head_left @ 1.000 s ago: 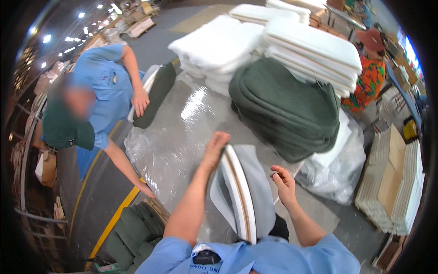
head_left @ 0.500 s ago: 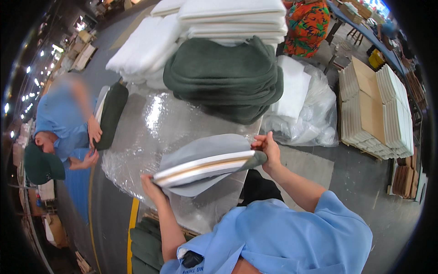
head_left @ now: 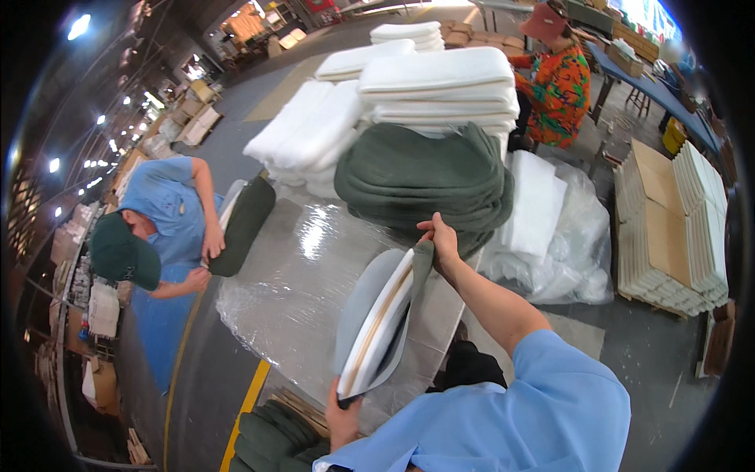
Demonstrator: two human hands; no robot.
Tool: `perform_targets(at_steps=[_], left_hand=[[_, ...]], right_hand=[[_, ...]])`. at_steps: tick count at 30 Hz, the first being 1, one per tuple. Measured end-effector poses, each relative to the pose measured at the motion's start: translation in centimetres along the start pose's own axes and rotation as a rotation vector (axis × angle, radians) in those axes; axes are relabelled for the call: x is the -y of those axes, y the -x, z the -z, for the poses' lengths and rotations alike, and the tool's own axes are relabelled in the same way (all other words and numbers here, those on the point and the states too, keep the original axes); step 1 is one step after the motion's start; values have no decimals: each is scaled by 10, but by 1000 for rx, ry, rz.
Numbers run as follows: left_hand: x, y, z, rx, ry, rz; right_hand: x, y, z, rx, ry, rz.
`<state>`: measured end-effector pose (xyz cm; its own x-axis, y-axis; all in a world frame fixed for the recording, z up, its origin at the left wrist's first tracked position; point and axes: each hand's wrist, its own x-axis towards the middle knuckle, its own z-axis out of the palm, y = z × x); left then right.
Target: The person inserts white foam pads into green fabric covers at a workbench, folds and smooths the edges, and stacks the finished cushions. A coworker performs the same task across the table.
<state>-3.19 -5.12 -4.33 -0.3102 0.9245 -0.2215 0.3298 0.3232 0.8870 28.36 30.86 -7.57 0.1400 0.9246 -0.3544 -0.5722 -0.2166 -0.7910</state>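
Note:
A long cushion [head_left: 385, 315] stands on edge over the wrapped table. White padding with a tan layer in its middle shows between open grey flaps, and dark green fabric wraps one end. My left hand [head_left: 344, 415] grips its lower end, near my body. At the far end, my right hand [head_left: 442, 242] holds the green fabric, with the fingertips partly hidden behind it. Just beyond that hand rises a stack of dark green covers [head_left: 417, 169].
Plastic film covers the table [head_left: 271, 275]. White padding stacks [head_left: 440, 75] stand at its back. A co-worker [head_left: 169, 212] at left handles another green cushion [head_left: 250, 228]. Bagged padding [head_left: 566, 236] and a pallet of boards [head_left: 668, 220] lie right. More green covers [head_left: 271, 436] sit low at left.
The cushion has swung from nearly level to steeply slanted. My right hand has moved away from me toward the green stack, while my left has drawn down toward my body. The whole view has shifted.

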Motion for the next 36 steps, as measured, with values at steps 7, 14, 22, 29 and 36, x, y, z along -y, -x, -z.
perform_targets(at_steps=[7, 14, 22, 29, 36], left_hand=[[12, 46, -47, 252, 325, 23], [-76, -50, -65, 376, 271, -545], [-160, -204, -177, 143, -145, -749], [-175, -236, -212, 166, -226, -762], [-180, -238, -229, 186, -184, -728]], right_hand=[[-24, -15, -30, 64, 144, 88], [-14, 35, -19, 139, -47, 226], [0, 82, -7, -73, 704, 470], [43, 82, 10, 12, 1091, 319], [52, 78, 12, 144, 880, 85]])
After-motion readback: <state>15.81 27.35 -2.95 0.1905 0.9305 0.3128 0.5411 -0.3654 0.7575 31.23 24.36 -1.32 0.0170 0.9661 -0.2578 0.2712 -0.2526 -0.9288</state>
